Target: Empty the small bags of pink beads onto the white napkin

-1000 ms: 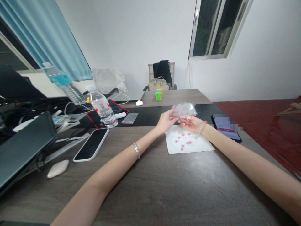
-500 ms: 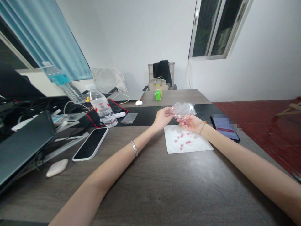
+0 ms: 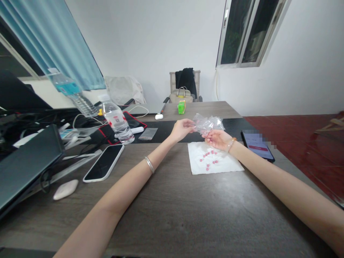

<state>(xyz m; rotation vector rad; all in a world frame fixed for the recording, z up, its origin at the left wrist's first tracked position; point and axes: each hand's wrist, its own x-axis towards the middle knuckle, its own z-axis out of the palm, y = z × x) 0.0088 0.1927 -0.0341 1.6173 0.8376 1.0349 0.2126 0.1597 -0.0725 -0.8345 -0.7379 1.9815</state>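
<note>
Both my hands hold a small clear plastic bag up above the table. My left hand pinches its left edge. My right hand grips it from below on the right. Under the bag lies a white paper napkin with several small pink pills scattered on it. I cannot tell whether anything is inside the bag.
A phone with a lit screen lies right of the napkin. Another phone, a white mouse, water bottles, a small empty clear bag, cables and a dark laptop crowd the left. A green box stands at the far end.
Both hands have lifted the bag a little and drawn it out sideways; the left hand moved left and up. The pills on the napkin show more fully.
</note>
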